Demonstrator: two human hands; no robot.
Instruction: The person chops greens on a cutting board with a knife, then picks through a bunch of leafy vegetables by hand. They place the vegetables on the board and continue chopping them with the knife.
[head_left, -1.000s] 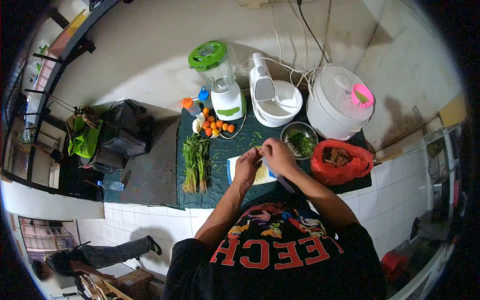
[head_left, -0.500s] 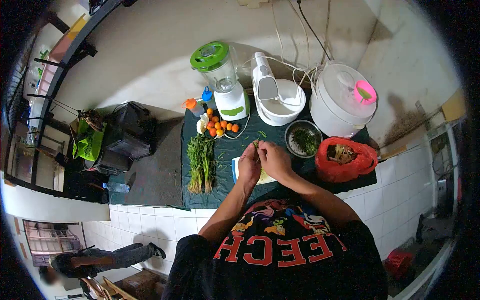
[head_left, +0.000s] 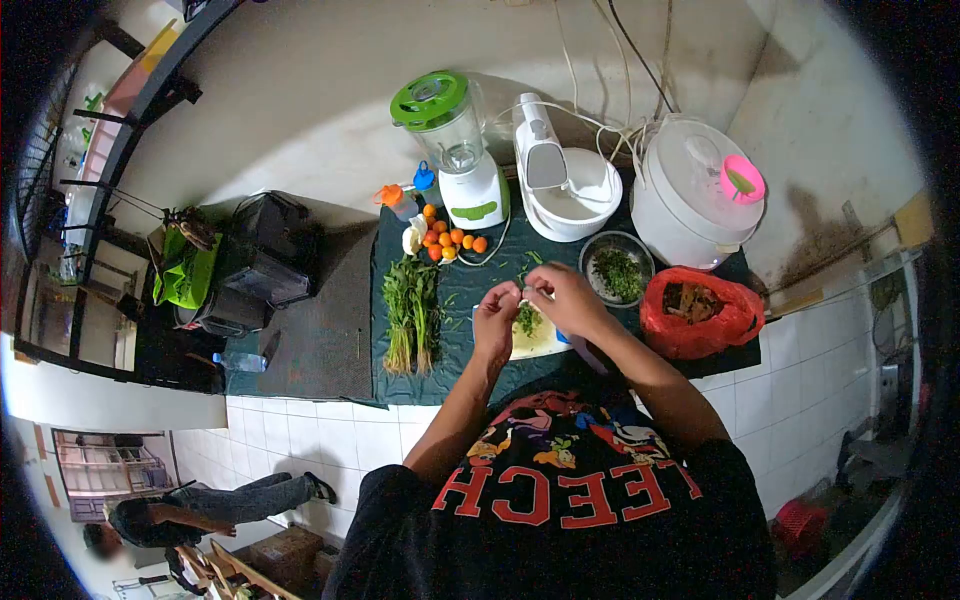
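Grips of left hand (head_left: 497, 312) and right hand (head_left: 564, 296), closure I cannot tell, meet above greens (head_left: 528, 321), probably picking, next needing precision.

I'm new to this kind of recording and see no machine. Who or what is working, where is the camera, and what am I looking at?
There's no robot: a person works bare-handed. The camera sits on their head, looking down past their shirt. Their left hand and right hand meet at the fingertips above a white board; anything pinched there is too small to make out. On the dark green cover lie leafy bunches and small orange fruits. Behind stand a blender and a mixer. To the right are a bowl of cut greens and a red bag.
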